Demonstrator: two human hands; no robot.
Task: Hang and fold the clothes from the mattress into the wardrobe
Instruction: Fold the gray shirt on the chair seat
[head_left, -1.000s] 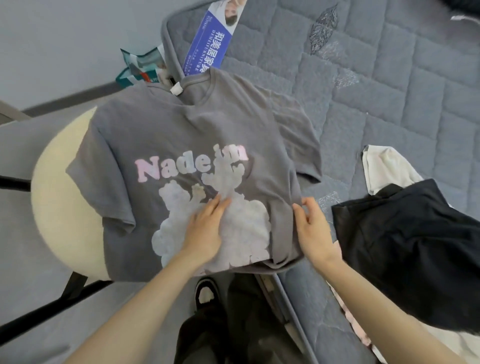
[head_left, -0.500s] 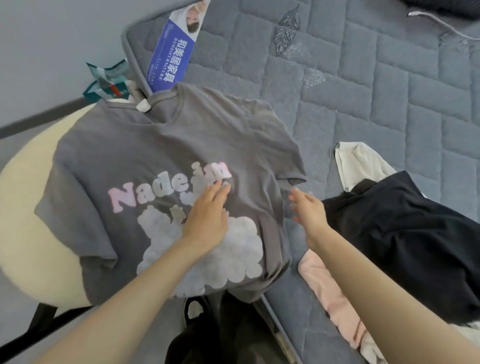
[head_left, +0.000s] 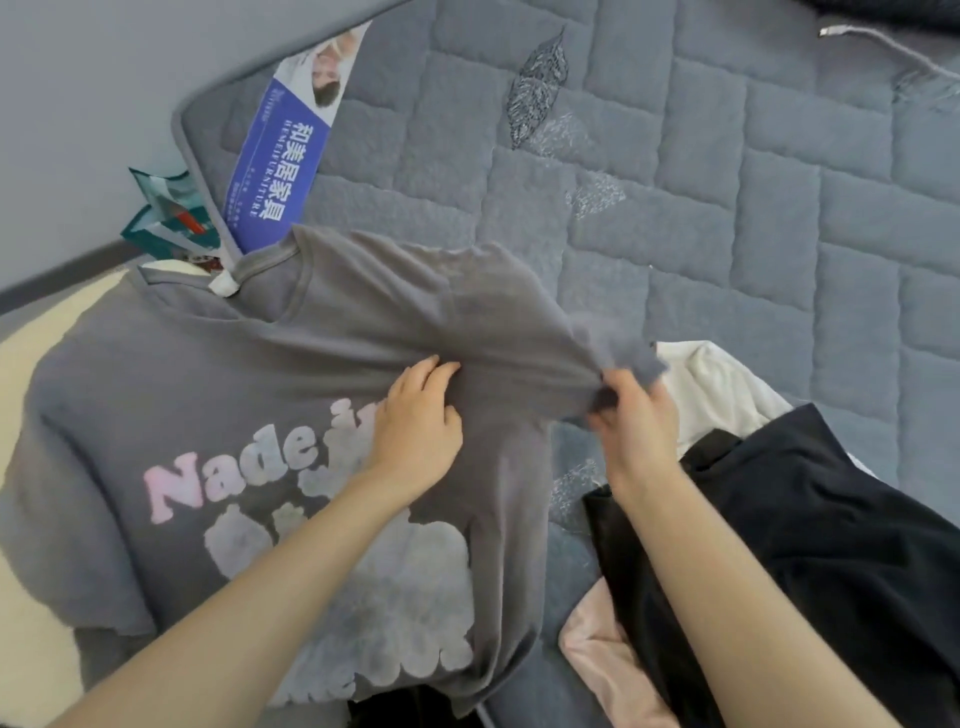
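The left hand (head_left: 415, 423) is pressing flat, fingers relaxed, on the chest of the grey cotton T-shirt with pale puffy lettering (head_left: 171, 400). The right hand (head_left: 636, 421) is pinching that shirt's sleeve edge, pulling the cloth taut. The shirt is lying across a corner of the grey quilted mattress (head_left: 727, 218) and a cream round seat (head_left: 31, 343) — a crumpled black garment (head_left: 841, 545) is lying just beside it.

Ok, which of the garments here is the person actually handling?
The grey lettered T-shirt: the right hand pinches its sleeve, the left hand rests on its chest. The black garment, cream garment and pink garment are in neither hand.
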